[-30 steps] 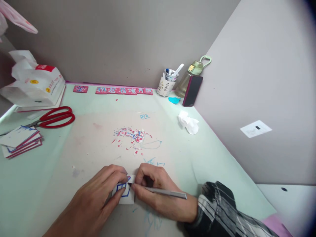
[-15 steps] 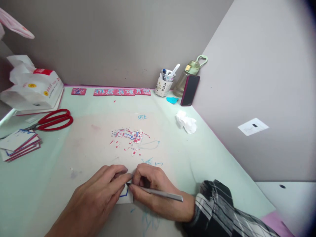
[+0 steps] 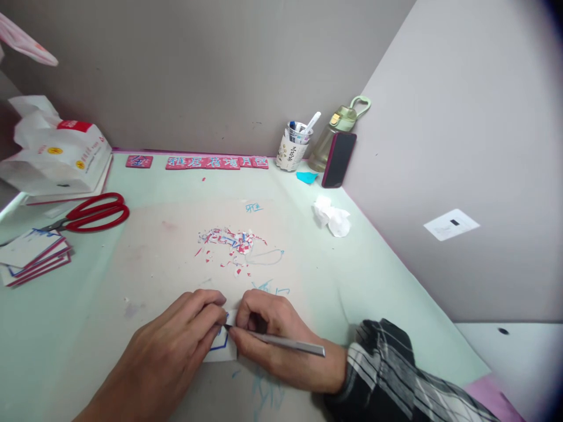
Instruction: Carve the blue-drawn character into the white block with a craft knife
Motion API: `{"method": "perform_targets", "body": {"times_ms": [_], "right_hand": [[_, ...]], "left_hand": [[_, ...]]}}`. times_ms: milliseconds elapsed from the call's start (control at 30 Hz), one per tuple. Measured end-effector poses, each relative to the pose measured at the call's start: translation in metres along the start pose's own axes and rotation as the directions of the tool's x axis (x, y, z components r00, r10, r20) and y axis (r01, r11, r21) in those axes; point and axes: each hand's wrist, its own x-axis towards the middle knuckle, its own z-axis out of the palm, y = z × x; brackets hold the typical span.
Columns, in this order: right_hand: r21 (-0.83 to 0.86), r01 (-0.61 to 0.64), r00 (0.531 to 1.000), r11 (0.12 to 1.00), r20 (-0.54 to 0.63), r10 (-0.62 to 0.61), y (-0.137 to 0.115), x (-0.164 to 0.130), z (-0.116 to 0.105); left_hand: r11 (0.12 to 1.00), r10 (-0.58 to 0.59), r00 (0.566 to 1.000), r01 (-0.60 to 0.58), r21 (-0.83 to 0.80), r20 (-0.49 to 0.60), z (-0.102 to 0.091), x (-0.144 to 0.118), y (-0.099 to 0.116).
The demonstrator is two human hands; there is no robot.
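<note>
1. The left hand (image 3: 176, 351) is lying flat near the front edge of the desk (image 3: 373, 269), fingers pressing down on a small white card (image 3: 222, 349) with a blue outline drawn on it. So it's pinning the card rather than closing around it.
2. The right hand (image 3: 272, 340) is sitting just beside the left one, fingers clamped together around a thin silver craft knife (image 3: 285, 344), held like a pen. The dark tip is touching the card right where the two hands are meeting.
3. The card is lying flat on the desk, mostly hidden under the fingers, with only its lower corner showing.
4. A checked sleeve (image 3: 396, 375) is covering the right forearm.
5. Just behind the hands, a little pile of red, white and blue scraps (image 3: 231, 243) is sitting in the middle of the desk.
6. Off to the left, red scissors (image 3: 88, 214) are lying near a stack of cards (image 3: 33, 255), with a white paper bag (image 3: 61, 161) behind them.
7. Along the back wall a row of pink character tiles (image 3: 215, 162) is lining up, and in the corner there's a pen cup (image 3: 292, 149), a green bottle (image 3: 336, 132) and a phone (image 3: 338, 159) leaning against it.
8. A crumpled tissue (image 3: 332, 217) is sitting well apart from the hands, over to the right.
</note>
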Motion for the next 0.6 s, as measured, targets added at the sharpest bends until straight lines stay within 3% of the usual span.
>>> {"method": "perform_targets", "body": {"times_ms": [267, 600], "right_hand": [[-0.014, 0.011, 1.0, 1.0, 0.019, -0.011, -0.002, 0.001, -0.002], [-0.077, 0.093, 0.989, 0.993, 0.124, -0.084, 0.0, 0.002, -0.009]], "left_hand": [[0.994, 0.032, 0.999, -0.035, 0.1, 0.032, 0.003, -0.012, -0.009], [0.994, 0.022, 0.998, -0.028, 0.105, 0.056, 0.001, -0.005, -0.003]]}}
